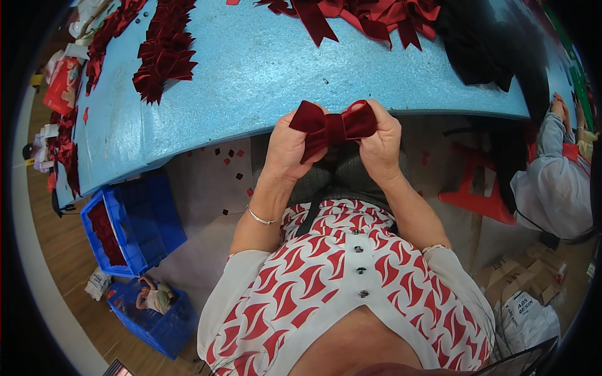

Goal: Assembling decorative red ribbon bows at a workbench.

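Note:
A dark red velvet bow is stretched between my two hands at the near edge of the blue table. My left hand grips its left loop and tail, fingers curled behind the fabric. On the other side, my right hand is closed on the right loop, thumb toward the knot. The fingertips of both hands are partly hidden by the bow. Farther back on the table lie a long row of similar bows at left and a heap of red bows and ribbon at the far middle.
Black cloth lies at the table's right. Below left are a blue crate with red fabric and a blue basket. A red stool stands right, near a co-worker's sleeve. Small red scraps dot the floor.

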Tool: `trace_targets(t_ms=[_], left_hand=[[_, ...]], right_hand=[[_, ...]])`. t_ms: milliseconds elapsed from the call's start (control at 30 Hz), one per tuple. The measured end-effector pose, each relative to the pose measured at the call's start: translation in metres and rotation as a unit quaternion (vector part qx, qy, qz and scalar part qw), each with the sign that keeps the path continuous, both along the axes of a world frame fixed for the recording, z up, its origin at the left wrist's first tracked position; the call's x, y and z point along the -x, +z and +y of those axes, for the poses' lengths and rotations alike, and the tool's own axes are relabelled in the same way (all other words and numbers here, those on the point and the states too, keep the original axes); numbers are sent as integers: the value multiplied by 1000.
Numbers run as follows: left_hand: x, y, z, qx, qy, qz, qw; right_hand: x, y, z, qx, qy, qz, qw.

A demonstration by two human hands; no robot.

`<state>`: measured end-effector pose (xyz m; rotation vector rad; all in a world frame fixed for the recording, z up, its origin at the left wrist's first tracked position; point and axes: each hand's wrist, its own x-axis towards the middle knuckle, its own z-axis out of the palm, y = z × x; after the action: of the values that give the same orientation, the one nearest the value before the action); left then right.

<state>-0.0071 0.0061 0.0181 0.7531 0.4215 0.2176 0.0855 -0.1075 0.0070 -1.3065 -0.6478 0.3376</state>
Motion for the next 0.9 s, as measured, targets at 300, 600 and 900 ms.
trace_targets(t_ms=[300, 600, 900], left_hand=[[-2, 6, 0, 25, 13, 51, 998], [3, 9, -13, -12, 5, -3, 1000], [-9, 11, -8, -229, 11, -22, 973]], right_hand=[[-14, 8, -11, 65, 108, -104, 987], [-8, 10, -16, 8, 83, -28, 996], [-12, 21, -14, 120, 88, 14, 989]])
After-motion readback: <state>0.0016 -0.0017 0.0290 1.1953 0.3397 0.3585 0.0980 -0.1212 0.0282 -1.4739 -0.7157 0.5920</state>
